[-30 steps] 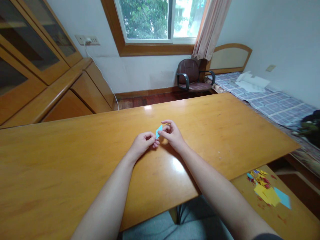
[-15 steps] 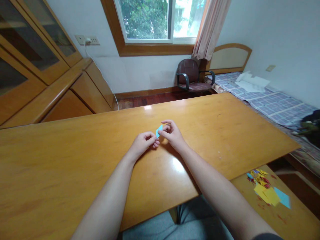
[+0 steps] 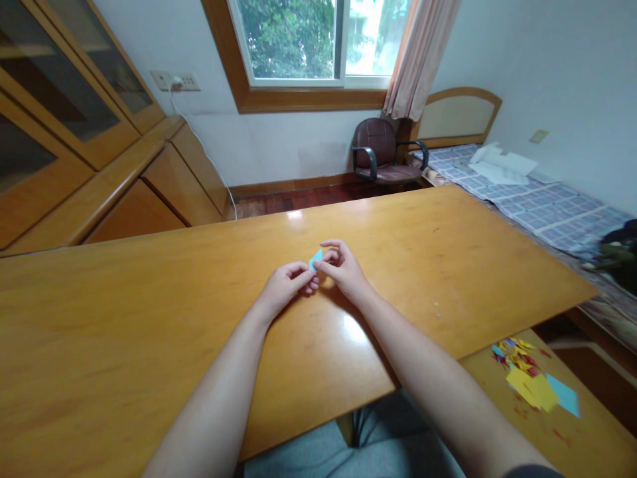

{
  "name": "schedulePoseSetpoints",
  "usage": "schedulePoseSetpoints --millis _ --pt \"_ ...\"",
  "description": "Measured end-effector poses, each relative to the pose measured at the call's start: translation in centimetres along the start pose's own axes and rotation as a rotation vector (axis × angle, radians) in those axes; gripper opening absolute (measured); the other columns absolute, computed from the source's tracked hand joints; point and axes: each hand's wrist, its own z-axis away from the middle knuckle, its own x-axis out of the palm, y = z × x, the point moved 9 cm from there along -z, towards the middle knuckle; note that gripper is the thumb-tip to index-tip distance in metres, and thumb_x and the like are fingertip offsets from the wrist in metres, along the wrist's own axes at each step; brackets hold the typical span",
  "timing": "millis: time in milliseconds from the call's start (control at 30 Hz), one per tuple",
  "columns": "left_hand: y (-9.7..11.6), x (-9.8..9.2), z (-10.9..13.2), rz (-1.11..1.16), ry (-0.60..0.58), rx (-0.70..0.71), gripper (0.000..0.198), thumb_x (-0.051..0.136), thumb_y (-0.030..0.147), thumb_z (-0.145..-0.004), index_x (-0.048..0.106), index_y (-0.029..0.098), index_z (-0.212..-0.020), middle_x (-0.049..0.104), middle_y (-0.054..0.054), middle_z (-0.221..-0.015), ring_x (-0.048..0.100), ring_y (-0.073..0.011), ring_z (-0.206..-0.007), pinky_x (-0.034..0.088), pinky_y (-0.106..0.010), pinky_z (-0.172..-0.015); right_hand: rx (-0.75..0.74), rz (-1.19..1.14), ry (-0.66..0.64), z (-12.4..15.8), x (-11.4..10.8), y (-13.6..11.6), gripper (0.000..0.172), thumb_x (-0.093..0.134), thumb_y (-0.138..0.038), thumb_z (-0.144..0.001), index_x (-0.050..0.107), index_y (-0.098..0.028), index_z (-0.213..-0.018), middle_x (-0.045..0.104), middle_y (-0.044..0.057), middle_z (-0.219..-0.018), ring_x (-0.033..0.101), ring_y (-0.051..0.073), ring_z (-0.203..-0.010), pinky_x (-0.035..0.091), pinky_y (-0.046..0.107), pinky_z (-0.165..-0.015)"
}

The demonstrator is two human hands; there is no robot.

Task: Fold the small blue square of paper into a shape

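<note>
A small light-blue folded piece of paper (image 3: 315,257) is pinched between both hands just above the middle of a long orange-brown wooden table (image 3: 149,312). My left hand (image 3: 284,285) is closed, its thumb and fingertips gripping the paper's lower left edge. My right hand (image 3: 341,269) is closed on the paper's right side, with the fingers curled over it. Only the paper's pointed upper corner shows; the remainder is hidden by my fingers.
A lower wooden surface at the right holds yellow and blue paper sheets (image 3: 540,390) and small coloured scraps (image 3: 512,350). Wooden cabinets (image 3: 74,153) line the left wall. Beyond the table stand a dark office chair (image 3: 383,156) and a bed (image 3: 542,199).
Both hands stay together on the blue paper. The visible blue tip has shrunk slightly as the fingers close over it.
</note>
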Motion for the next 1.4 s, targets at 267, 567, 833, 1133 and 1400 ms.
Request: schedulePoseSetpoints --millis 267,567,833,1133,1400 --pt "0.2 -0.4 0.2 0.028 0.073 0.001 0.030 0.072 0.043 -0.072 0.067 0.014 -0.072 0.071 -0.007 -0.073 0.064 -0.0158 -0.063 0.052 -0.028 -0.063 0.035 -0.031 0.023 0.0 -0.3 0.0 0.040 0.071 -0.041 -0.075 0.054 -0.022 -0.106 0.061 -0.005 -0.066 0.057 0.012 -0.063 0.043 0.027 -0.064" --pt "0.2 -0.2 0.1 -0.019 0.041 0.015 0.030 0.072 0.044 -0.071 0.068 0.014 -0.069 0.070 -0.006 -0.069 0.064 -0.0155 -0.062 0.051 -0.027 -0.062 0.067 -0.084 -0.080 0.2 0.9 0.4 0.050 0.079 -0.032 -0.066 0.054 -0.023 -0.109 0.066 -0.005 -0.072 0.061 0.013 -0.066 0.048 0.029 -0.070" --pt "-0.3 0.1 0.0 -0.050 -0.014 -0.001 0.027 0.070 0.041 -0.075 0.070 0.014 -0.072 0.071 -0.006 -0.069 0.064 -0.0148 -0.062 0.050 -0.025 -0.063 0.078 -0.071 -0.027 0.3 0.2 0.5 0.046 0.079 -0.025 -0.064 0.056 -0.021 -0.105 0.063 -0.008 -0.062 0.059 0.011 -0.061 0.047 0.029 -0.071" --pt "-0.5 0.2 0.0 -0.039 -0.014 0.004 0.030 0.071 0.044 -0.074 0.068 0.014 -0.071 0.071 -0.007 -0.069 0.065 -0.0155 -0.061 0.051 -0.026 -0.063 0.093 -0.077 0.010 0.3 -0.1 0.5 0.044 0.079 -0.023 -0.062 0.056 -0.021 -0.099 0.058 -0.010 -0.057 0.057 0.010 -0.057 0.047 0.029 -0.072" --pt "-0.7 0.2 -0.1 -0.048 -0.017 0.019 0.031 0.069 0.044 -0.076 0.065 0.014 -0.073 0.071 -0.005 -0.071 0.065 -0.0146 -0.062 0.052 -0.026 -0.063 0.108 -0.073 0.029 0.4 -0.4 0.5 0.045 0.080 -0.025 -0.062 0.056 -0.020 -0.099 0.062 -0.008 -0.059 0.059 0.011 -0.060 0.047 0.028 -0.072"
